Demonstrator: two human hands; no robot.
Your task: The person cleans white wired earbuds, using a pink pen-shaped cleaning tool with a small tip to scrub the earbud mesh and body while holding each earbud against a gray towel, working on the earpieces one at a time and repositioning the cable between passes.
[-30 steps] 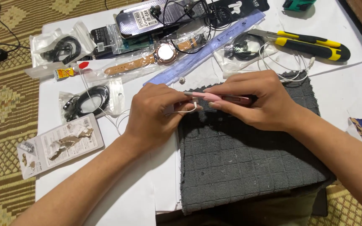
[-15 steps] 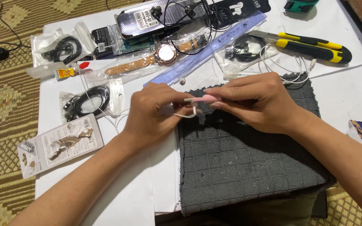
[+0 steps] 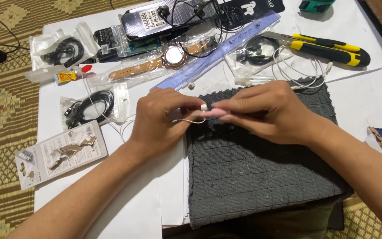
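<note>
Both hands have shifted slightly left over the grey cloth (image 3: 261,177). Left hand (image 3: 164,119) pinches a small white earbud piece (image 3: 204,107) with its thin wire; right hand (image 3: 266,113) grips a pink tool (image 3: 213,113) touching it. Beyond lie a blue ruler (image 3: 226,48), wristwatch (image 3: 173,56) and yellow cutter (image 3: 328,48).

2 bare forearms, left hand (image 3: 162,119) and right hand (image 3: 266,113) ungloved, ringless.
</note>
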